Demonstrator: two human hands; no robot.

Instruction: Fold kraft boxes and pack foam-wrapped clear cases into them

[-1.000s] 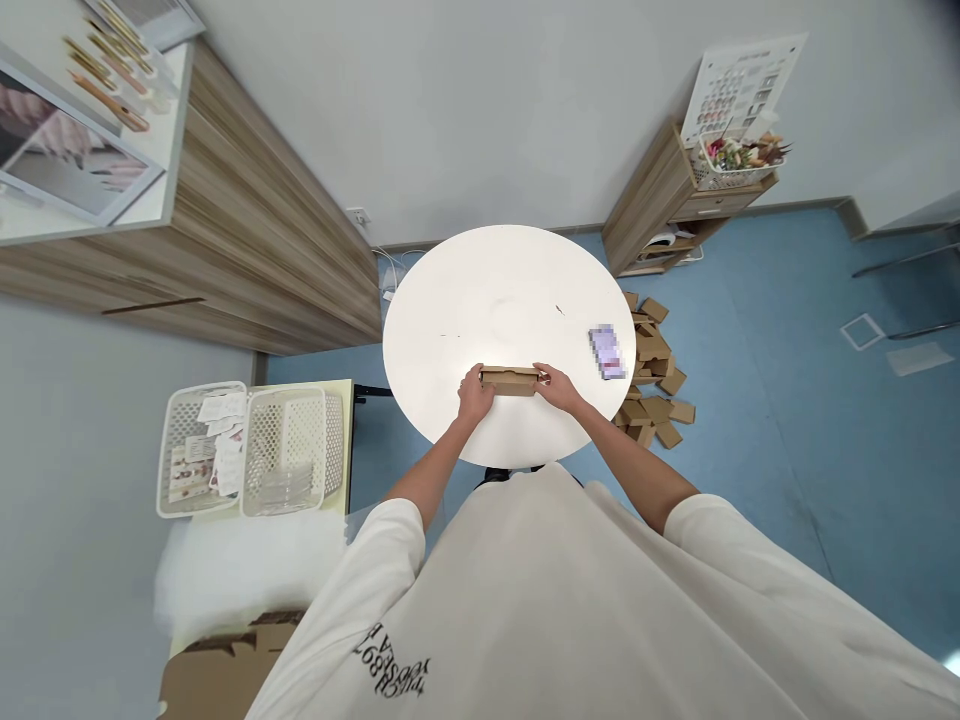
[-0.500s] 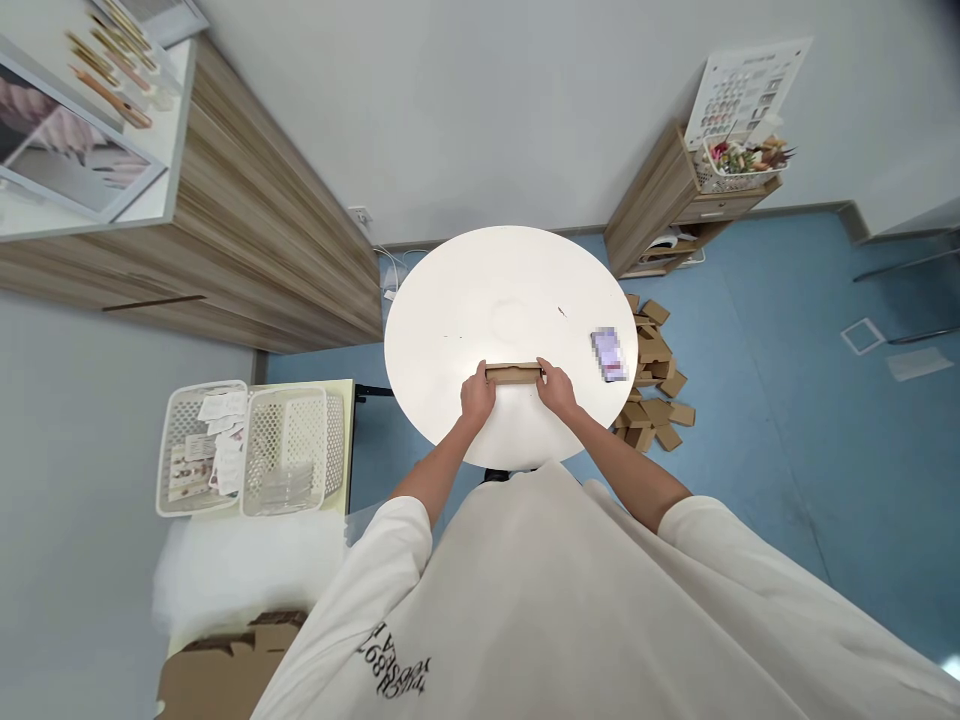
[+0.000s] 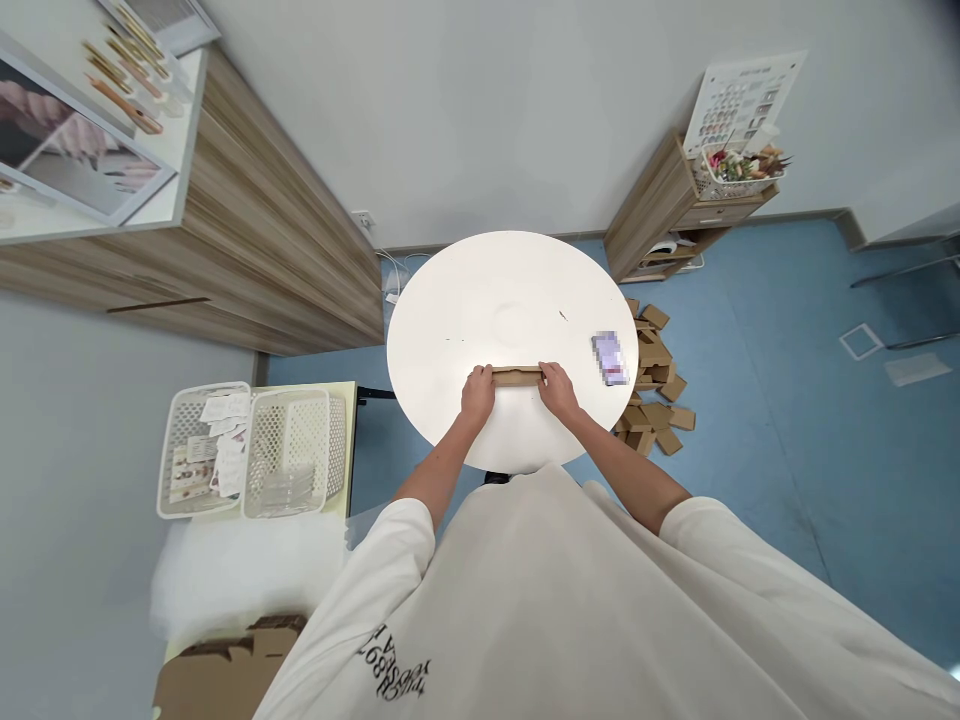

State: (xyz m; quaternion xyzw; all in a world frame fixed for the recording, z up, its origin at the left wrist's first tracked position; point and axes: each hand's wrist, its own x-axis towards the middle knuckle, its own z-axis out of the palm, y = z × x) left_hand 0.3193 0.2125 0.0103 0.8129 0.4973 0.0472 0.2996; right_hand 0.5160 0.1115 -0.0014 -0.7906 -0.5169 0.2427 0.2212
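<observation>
A small brown cardboard box (image 3: 517, 377) lies lengthwise on the white round table (image 3: 457, 290), near its front. Around the left end of the box my left hand (image 3: 478, 394) is closed, fingers at the far edge. My right hand (image 3: 557, 390) grips the opposite end in the same way. The palms hide both ends of the box, and how far its lid is closed is hard to make out. To the right of my right hand a pixelated purple phone-shaped object (image 3: 610, 358) rests on the table.
Several brown boxes (image 3: 656, 415) are heaped on the floor right of the table. Left, a side table carries white baskets (image 3: 326, 450), translucent wrapping (image 3: 240, 565) and flat cardboard (image 3: 225, 675). A wooden cabinet (image 3: 285, 210) and a small drawer unit (image 3: 660, 205) stand by the walls.
The box's front flap, seen more openly a second ago, now shows as a narrower strip. My right hand has shifted from fingertips at the corner to a fuller grip on the box end.
</observation>
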